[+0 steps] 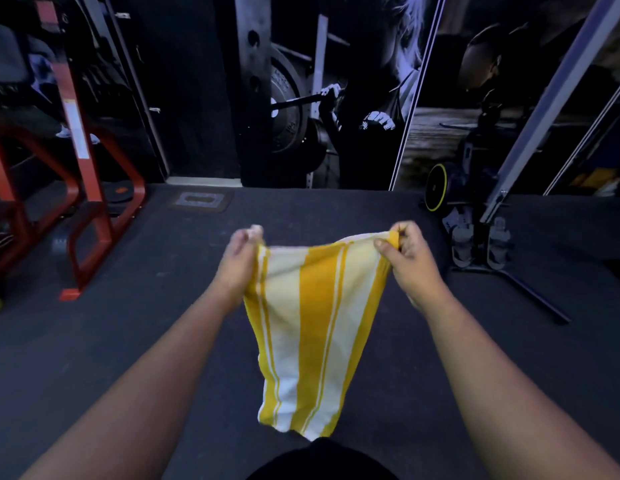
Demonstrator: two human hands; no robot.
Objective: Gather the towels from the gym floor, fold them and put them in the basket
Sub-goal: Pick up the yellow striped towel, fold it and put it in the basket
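A yellow and white striped towel [312, 327] hangs in the air in front of me, above the dark gym floor [128, 341]. My left hand [237, 261] pinches its upper left corner. My right hand [405, 261] pinches the upper right corner, thumb over the hem. The top edge sags a little between my hands and the lower end dangles near my body. No basket is in view.
A red steel machine frame [90, 209] stands at the left. At the right is a grey cable machine base [481, 240] with a leg running across the floor. A wall mural [319, 98] lies straight ahead, with a small mat [199, 200] at its foot.
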